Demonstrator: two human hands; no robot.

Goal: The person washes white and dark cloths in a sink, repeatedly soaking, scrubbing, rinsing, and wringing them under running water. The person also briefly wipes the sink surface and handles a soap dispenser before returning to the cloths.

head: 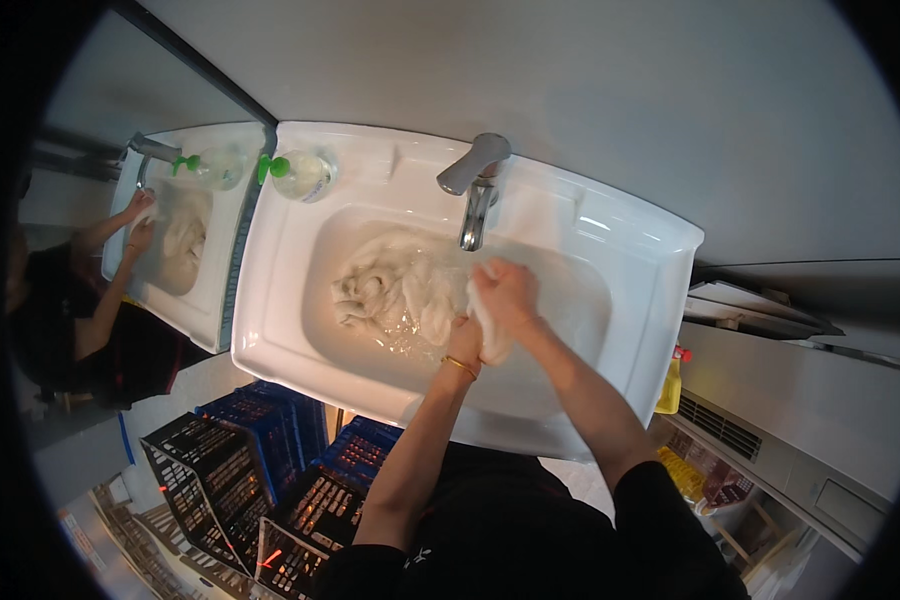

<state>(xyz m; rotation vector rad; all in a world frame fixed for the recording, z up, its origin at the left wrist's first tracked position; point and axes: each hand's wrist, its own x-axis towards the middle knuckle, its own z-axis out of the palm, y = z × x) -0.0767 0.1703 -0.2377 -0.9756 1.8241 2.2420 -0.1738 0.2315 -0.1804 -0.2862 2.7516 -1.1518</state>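
A white ceramic washbasin (645, 225) holds cloudy water, with a bunched whitish cloth (390, 281) lying wet in its left half. Over the middle of the basin, my left hand (466, 341) and my right hand (506, 292) both grip a whitish wet cloth (489, 330). My right hand is higher up, just below the spout of the chrome faucet (476, 199); my left hand is lower, near the bunched cloth. Whether the gripped cloth joins the bunched one is unclear. A yellow bracelet circles my left wrist.
A clear pump bottle (305, 176) with a green top stands on the basin's back left corner. A mirror (157, 82) adjoins the left side. Black and blue plastic crates (202, 480) are below at left. A yellow bottle (670, 386) with a red cap is beyond the right rim.
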